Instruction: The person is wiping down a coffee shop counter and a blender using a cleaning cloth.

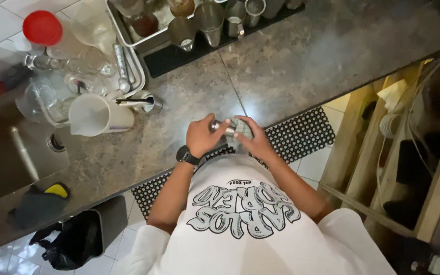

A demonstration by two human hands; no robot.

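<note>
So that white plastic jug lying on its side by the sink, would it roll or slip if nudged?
The white plastic jug lies on its side on the stone counter, so it may roll. It looks empty, so probably light. Its handle, if underneath, might stop it; I cannot tell.

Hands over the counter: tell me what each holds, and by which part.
The left hand grips a small metal cup around its side; the right hand presses a grey cloth against it.

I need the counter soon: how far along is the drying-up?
Done: glasses and jugs sit in the drying rack. In hand: the left hand holds a small metal piece while the right hand presses a grey cloth to it. Left: metal cups on the mat.
</note>
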